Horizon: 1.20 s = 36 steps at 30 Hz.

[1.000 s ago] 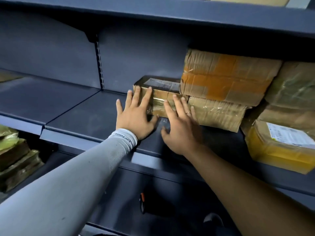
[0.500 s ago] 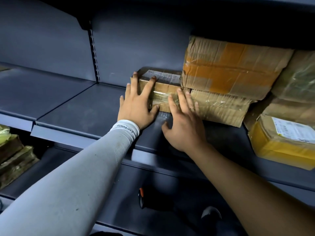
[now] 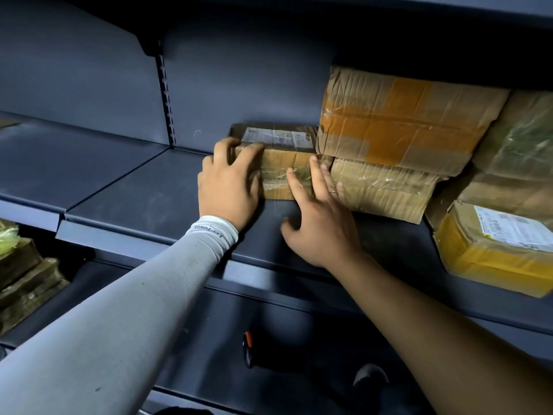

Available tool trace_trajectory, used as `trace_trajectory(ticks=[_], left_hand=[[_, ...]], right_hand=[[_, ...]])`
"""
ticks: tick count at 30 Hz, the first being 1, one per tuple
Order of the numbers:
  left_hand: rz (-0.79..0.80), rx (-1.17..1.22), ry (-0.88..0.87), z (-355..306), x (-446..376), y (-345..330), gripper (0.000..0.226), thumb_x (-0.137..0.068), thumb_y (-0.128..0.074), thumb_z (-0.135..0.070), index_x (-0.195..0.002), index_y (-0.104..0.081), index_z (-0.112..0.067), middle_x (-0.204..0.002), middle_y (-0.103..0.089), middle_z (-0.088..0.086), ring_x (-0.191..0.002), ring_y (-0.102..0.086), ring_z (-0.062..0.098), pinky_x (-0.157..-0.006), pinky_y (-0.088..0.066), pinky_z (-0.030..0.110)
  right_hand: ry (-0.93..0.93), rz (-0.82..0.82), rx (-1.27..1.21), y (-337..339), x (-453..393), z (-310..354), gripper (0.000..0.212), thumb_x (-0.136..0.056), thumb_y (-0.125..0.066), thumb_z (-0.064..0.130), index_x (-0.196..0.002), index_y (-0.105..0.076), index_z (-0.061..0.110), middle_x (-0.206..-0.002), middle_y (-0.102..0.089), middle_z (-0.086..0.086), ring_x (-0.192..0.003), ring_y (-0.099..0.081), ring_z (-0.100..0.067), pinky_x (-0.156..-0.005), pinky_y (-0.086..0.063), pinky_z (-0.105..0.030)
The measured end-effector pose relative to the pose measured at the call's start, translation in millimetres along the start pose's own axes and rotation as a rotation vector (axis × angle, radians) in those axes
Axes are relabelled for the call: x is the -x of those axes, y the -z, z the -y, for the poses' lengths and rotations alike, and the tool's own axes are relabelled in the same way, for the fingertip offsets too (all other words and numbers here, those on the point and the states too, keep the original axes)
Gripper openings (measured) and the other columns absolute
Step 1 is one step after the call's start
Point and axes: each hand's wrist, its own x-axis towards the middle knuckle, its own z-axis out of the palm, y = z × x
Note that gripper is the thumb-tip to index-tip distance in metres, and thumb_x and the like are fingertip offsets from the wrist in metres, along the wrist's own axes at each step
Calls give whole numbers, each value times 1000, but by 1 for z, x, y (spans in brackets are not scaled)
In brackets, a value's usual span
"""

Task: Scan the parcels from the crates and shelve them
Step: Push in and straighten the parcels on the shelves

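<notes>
Left hand (image 3: 229,187), fingers curled over a small taped parcel (image 3: 284,163), and flat-fingered right hand (image 3: 321,223) press it beside the stacked parcels (image 3: 389,151); overpushing may topple the apparently overhanging stack.

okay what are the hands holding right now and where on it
The left hand grips the small brown parcel at its front left corner. The right hand only presses straight fingers against its front face.
</notes>
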Motion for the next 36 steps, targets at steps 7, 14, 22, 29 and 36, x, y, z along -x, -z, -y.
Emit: trace_trajectory(ticks=[7,14,22,29,36], left_hand=[[-52,-29,-112,-3,9,17,45,-83,-58,-13,-125,-70,-26,-120,-57,15,-92,-52,40,-78,-52,52],[-95,2,-172,-20,20,38,33,-93,-60,-28,-124,-68,-22,-116,-65,6,-101,-61,36,-83,-49,48],[85,-148,-122,17,11,46,72,-83,-56,-73,-149,-47,-46,-166,-33,-5,-151,-28,34,-118,-14,74],[126,42,-312,40,-9,27,69,-84,-69,-61,-143,-58,-26,-148,-52,10,-143,-40,41,-124,-21,52],[37,-106,-248,27,3,35,61,-85,-66,-65,-138,-63,-35,-126,-60,6,-122,-50,39,-107,-41,54]], right_hand=[[31,25,-17,2,0,0,93,-87,-60,46,-165,-10,41,-175,6,-1,-161,1,-25,-128,-5,-58],[43,-31,-82,2,3,2,97,-87,-60,48,-165,-3,39,-174,-10,-1,-160,-11,-28,-126,-14,-61],[46,-74,-108,-3,1,0,95,-86,-60,48,-166,-9,38,-173,-18,-3,-159,-16,-29,-125,-15,-60],[39,-54,-108,-2,0,0,93,-87,-57,49,-165,-6,41,-173,-16,-2,-160,-12,-27,-126,-11,-57],[39,-53,-94,0,1,2,93,-90,-58,48,-165,-3,42,-174,-14,-1,-160,-12,-26,-127,-13,-57]])
